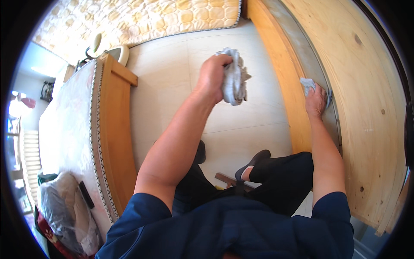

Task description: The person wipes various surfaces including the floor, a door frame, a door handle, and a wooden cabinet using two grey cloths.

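Note:
My left hand (212, 76) grips a bunched grey-white cloth (235, 82) in the air over the pale tiled floor. On the right, my right hand (316, 101) presses down on a second, lighter cloth (308, 84). That cloth lies on the grey strip (291, 26) between an orange-toned wooden rail (279, 58) and a broad pale wooden board (365, 106). The fingers of the right hand are partly hidden from above, and part of its cloth sits beneath them.
A yellow quilted mattress (181, 16) stands at the far side. To the left is a wooden-framed bed (119, 136) with a pale mattress (71, 129) and plastic-wrapped items (64, 210). A small wooden stool or frame (226, 178) lies near my shod foot (255, 163).

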A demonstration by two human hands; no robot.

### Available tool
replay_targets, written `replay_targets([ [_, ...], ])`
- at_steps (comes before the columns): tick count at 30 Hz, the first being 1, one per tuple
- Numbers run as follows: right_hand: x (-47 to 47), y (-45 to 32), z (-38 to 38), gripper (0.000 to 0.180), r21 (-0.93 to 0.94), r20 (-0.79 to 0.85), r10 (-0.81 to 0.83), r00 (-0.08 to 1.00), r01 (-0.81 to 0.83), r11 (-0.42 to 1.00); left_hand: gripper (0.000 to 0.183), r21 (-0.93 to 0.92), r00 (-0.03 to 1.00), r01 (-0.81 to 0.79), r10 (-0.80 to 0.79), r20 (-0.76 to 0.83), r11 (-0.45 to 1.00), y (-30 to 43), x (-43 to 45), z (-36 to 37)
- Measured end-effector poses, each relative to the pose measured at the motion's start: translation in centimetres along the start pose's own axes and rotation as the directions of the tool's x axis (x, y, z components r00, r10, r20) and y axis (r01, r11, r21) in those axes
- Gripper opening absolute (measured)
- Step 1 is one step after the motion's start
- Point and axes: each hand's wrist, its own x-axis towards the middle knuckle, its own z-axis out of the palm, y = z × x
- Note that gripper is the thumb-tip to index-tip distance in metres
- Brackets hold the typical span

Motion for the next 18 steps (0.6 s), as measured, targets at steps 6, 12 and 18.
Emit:
replay_targets([
  [6, 0.0, 0.2, 0.3, 0.04, 0.014, 0.018, 0.014, 1.0, -0.014, 1.0, 0.021, 0.235, 0.997, -0.078, 0.072, 0.03, 0.969, 0.3, -0.7, 0.2],
  [12, 0.1, 0.7, 0.8, 0.041, 0.026, -0.008, 0.006, 1.0, -0.005, 1.0, 0.03, 0.626, 0.983, -0.148, 0.181, 0.011, 0.766, -0.3, -0.1, -1.1],
  [18, 0.1, 0.8, 0.9, 0.04, 0.013, 0.024, 0.027, 0.999, -0.027, 1.0, 0.033, 0.749, 0.975, -0.207, 0.2, 0.102, 0.629, -0.9, -0.3, -0.8],
])
